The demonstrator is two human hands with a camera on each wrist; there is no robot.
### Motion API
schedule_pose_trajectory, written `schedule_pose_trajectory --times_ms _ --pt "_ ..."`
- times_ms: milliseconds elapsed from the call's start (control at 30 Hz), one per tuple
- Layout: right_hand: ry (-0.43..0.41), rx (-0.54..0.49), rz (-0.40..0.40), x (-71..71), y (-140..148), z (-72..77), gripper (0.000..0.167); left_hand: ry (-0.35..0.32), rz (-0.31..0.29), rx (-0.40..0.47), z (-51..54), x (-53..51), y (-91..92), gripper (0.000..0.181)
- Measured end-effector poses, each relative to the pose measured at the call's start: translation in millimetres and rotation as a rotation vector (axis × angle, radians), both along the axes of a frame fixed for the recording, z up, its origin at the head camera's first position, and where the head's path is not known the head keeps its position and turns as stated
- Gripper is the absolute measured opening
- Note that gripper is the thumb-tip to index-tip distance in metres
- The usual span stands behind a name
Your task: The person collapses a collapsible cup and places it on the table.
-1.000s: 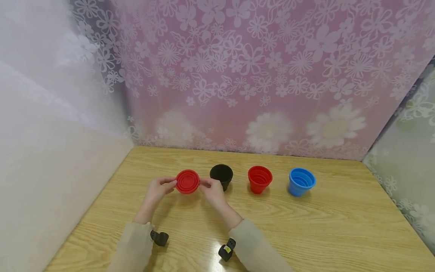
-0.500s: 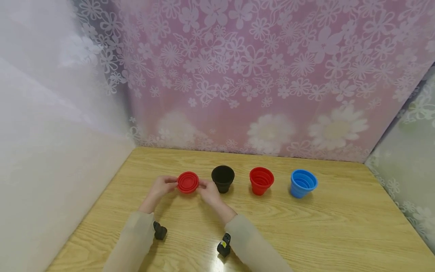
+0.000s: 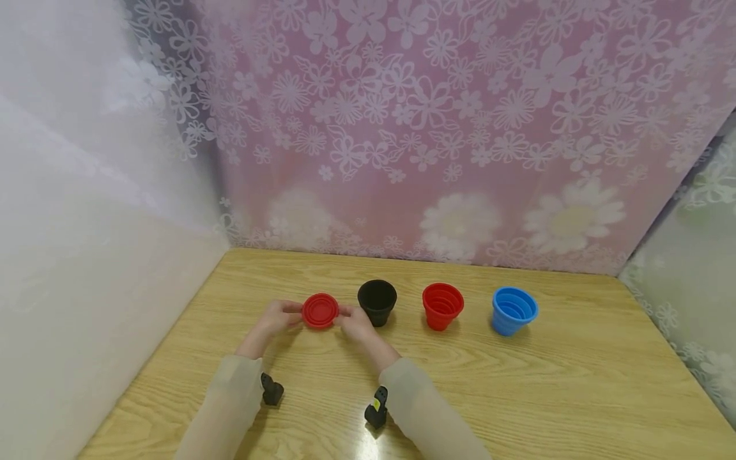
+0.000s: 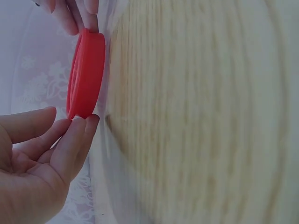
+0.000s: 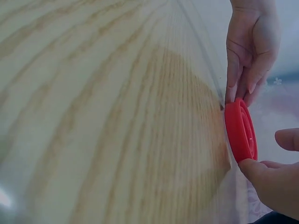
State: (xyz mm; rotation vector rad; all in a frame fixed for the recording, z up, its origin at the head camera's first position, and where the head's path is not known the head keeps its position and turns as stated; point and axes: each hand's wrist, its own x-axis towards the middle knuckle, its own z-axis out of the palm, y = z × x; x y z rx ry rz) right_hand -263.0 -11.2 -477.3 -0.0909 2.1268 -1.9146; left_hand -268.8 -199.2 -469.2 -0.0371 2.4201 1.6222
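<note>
Between my two hands is a red collapsible cup (image 3: 320, 311), folded flat into a ringed disc. It is at or just above the table; a contact cannot be made out. My left hand (image 3: 278, 317) touches its left edge with fairly straight fingertips, and in the left wrist view its thumb (image 4: 35, 123) stands apart from the cup. At the opposite edge, my right hand (image 3: 356, 324) touches the rim with its fingers, its thumb (image 5: 288, 139) also lifted away. Just beyond the right hand stands a black collapsible cup (image 3: 377, 301), upright and unfolded.
To the right, an unfolded red cup (image 3: 442, 306) and an unfolded blue cup (image 3: 513, 311) stand in line with the black one on the wooden table (image 3: 517, 396). A pink floral curtain (image 3: 368, 160) hangs behind the table; a pale sheet (image 3: 115, 287) borders the left side.
The folded red cup has come down slightly toward the table, both hands lowering along with it. The standing cups keep their places; the head view has shifted a little.
</note>
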Motion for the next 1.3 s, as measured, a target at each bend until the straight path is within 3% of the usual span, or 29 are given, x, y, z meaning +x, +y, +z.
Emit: schedule_pose_trajectory --times_ms 267,533,800,1033,1300 --pt "0.015 0.029 0.008 -3.1 -2 -5.1 0.033 -0.010 -0.008 -0.049 -1.5 -1.3 -0.7 0.031" --pt "0.024 0.084 0.026 0.8 3 1.5 0.038 0.003 -0.015 -0.065 -1.1 -1.8 -0.7 0.034" --pt "0.175 0.181 0.110 18.5 13 24.2 0.042 0.082 0.035 -0.110 12.8 10.8 -5.8 0.040" --pt "0.301 0.118 0.126 40.9 33 41.4 0.039 0.189 0.022 -0.184 23.0 28.7 12.6 0.036" --pt "0.303 0.050 0.071 54.9 57 55.2 0.034 0.249 -0.021 -0.110 24.1 35.4 39.0 0.035"
